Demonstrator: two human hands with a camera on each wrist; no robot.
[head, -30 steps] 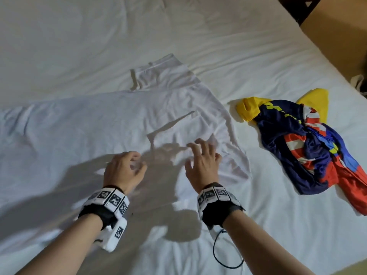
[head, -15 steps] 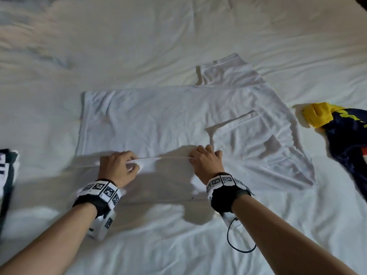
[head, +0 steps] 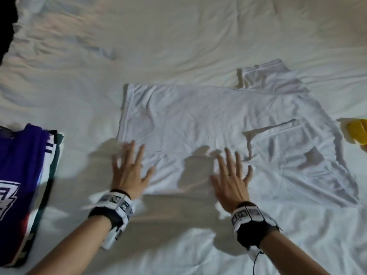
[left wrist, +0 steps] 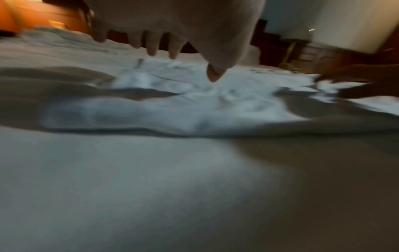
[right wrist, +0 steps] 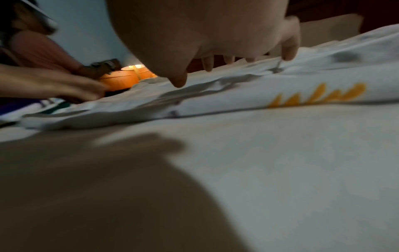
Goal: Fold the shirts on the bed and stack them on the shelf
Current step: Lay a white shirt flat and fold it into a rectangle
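All the fingers are spread flat. The left hand point(head: 130, 171) and right hand point(head: 232, 178) press on the white shirt point(head: 208, 124), which lies on the bed point(head: 178, 36). I think they are smoothing one fold. Next, fold it smaller.

Spread on the bed point(head: 178, 36): T-shirt point(head: 208, 120) at centre, folded jerseys point(head: 21, 175) stacked left, crumpled garment point(head: 357, 132) right, both hands point(head: 129, 173) on its near edge.

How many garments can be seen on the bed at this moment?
3: a white shirt spread out in the middle, a purple jersey at the left edge, and a yellow garment at the right edge, mostly cut off. Others may lie outside the view.
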